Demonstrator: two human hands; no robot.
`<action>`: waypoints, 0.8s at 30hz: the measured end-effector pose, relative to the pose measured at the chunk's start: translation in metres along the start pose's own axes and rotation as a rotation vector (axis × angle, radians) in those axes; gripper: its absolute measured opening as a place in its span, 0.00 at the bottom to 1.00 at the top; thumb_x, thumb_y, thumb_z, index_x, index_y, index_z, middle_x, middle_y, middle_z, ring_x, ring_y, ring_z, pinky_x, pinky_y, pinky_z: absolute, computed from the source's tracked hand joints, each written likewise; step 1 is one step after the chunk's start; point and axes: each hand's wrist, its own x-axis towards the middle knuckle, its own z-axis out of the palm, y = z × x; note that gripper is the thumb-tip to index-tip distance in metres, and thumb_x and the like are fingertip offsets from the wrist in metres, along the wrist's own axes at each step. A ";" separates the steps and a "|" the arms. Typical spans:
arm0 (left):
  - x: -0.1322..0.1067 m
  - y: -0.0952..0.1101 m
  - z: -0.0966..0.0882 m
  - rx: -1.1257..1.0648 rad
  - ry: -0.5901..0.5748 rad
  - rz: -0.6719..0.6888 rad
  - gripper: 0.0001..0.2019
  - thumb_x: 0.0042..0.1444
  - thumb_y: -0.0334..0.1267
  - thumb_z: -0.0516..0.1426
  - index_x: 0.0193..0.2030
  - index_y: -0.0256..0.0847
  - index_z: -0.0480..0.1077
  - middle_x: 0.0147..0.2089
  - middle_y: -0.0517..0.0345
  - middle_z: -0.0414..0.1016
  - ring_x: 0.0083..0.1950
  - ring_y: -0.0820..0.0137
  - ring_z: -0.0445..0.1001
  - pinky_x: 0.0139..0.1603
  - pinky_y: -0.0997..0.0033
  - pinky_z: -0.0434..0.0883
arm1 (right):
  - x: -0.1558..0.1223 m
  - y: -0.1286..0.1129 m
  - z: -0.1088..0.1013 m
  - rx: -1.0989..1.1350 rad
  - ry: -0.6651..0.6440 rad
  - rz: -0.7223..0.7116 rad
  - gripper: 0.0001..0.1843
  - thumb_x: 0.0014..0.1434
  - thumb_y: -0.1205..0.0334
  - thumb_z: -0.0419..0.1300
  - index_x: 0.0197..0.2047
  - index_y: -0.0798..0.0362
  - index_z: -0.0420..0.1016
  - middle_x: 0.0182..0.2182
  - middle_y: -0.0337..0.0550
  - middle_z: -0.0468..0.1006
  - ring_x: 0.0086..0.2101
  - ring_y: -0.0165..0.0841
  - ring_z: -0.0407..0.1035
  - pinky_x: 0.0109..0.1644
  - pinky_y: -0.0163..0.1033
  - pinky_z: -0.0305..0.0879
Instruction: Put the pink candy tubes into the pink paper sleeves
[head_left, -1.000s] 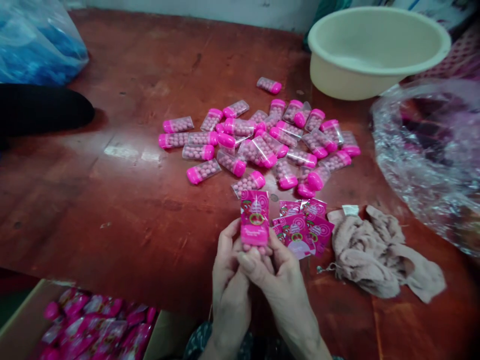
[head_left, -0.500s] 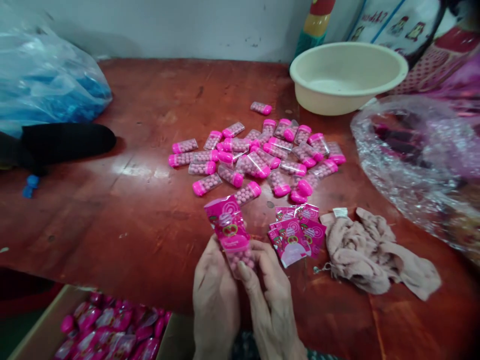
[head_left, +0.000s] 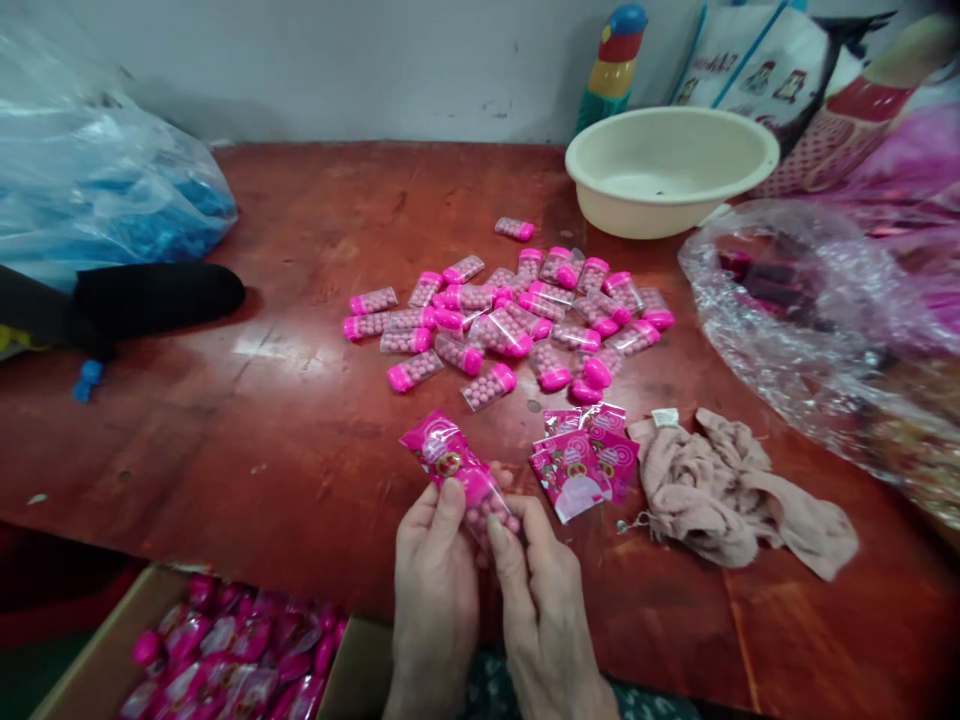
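Both hands grip one small clear candy tube with a pink label sleeve (head_left: 457, 470) over the near table edge. My left hand (head_left: 435, 580) pinches its left side and my right hand (head_left: 536, 590) pinches its lower end. The tube tilts up to the left. A small stack of flat pink label sleeves (head_left: 581, 462) lies just right of the hands. Farther back, several unlabelled pink-capped candy tubes (head_left: 510, 320) lie in a loose heap on the red wooden table (head_left: 285, 430).
A crumpled pinkish cloth (head_left: 731, 490) lies at the right. A cream basin (head_left: 667, 170) stands at the back, a clear plastic bag (head_left: 832, 320) at right, a blue plastic bag (head_left: 97, 200) and a dark sleeve (head_left: 142, 295) at left. A cardboard box of labelled tubes (head_left: 217, 660) sits below.
The sleeved tube has tipped from upright toward the left and sunk lower in my hands. The camera has pitched up, showing more of the wall and basin.
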 end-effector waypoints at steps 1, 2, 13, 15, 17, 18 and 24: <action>0.004 0.003 -0.004 0.010 0.015 0.017 0.11 0.43 0.40 0.65 0.30 0.33 0.76 0.28 0.51 0.79 0.27 0.67 0.76 0.29 0.70 0.73 | 0.002 -0.001 -0.002 -0.033 -0.044 -0.010 0.11 0.66 0.59 0.43 0.36 0.51 0.64 0.28 0.40 0.76 0.27 0.32 0.70 0.29 0.33 0.61; 0.008 0.007 -0.008 0.022 0.038 0.043 0.10 0.43 0.39 0.65 0.29 0.33 0.76 0.27 0.51 0.79 0.26 0.67 0.76 0.29 0.69 0.73 | 0.003 -0.001 -0.004 -0.070 -0.091 -0.021 0.11 0.66 0.60 0.44 0.36 0.50 0.64 0.27 0.40 0.75 0.26 0.32 0.70 0.29 0.34 0.61; 0.032 0.023 -0.025 -0.061 0.088 0.231 0.07 0.51 0.38 0.60 0.28 0.37 0.75 0.31 0.58 0.79 0.37 0.69 0.77 0.37 0.72 0.70 | 0.027 0.026 -0.027 -0.612 0.192 -0.187 0.15 0.60 0.54 0.53 0.45 0.51 0.74 0.39 0.53 0.74 0.39 0.48 0.67 0.41 0.52 0.64; 0.027 0.021 -0.021 -0.061 0.078 0.227 0.07 0.52 0.38 0.59 0.30 0.37 0.76 0.32 0.57 0.79 0.38 0.69 0.77 0.39 0.72 0.71 | 0.028 0.016 -0.021 -0.537 0.271 -0.260 0.15 0.61 0.56 0.53 0.47 0.53 0.73 0.43 0.54 0.72 0.43 0.46 0.65 0.45 0.53 0.63; 0.021 0.016 -0.016 -0.038 0.052 0.199 0.08 0.53 0.39 0.59 0.31 0.37 0.77 0.34 0.54 0.80 0.40 0.67 0.77 0.42 0.71 0.71 | 0.028 0.005 -0.011 -0.305 0.228 -0.280 0.11 0.62 0.62 0.53 0.45 0.52 0.73 0.39 0.49 0.73 0.41 0.40 0.67 0.44 0.45 0.65; 0.018 0.013 -0.014 -0.022 0.033 0.169 0.09 0.53 0.39 0.59 0.32 0.36 0.77 0.34 0.52 0.80 0.41 0.66 0.77 0.43 0.69 0.71 | 0.028 0.000 -0.005 -0.187 0.187 -0.254 0.09 0.61 0.63 0.55 0.42 0.52 0.74 0.36 0.46 0.73 0.38 0.37 0.68 0.41 0.42 0.66; 0.004 -0.010 -0.008 0.052 0.005 0.074 0.12 0.56 0.42 0.56 0.36 0.36 0.77 0.36 0.50 0.79 0.39 0.64 0.77 0.43 0.65 0.72 | 0.031 -0.005 0.014 0.161 0.212 -0.022 0.03 0.53 0.64 0.64 0.32 0.52 0.73 0.29 0.38 0.75 0.31 0.31 0.69 0.35 0.34 0.66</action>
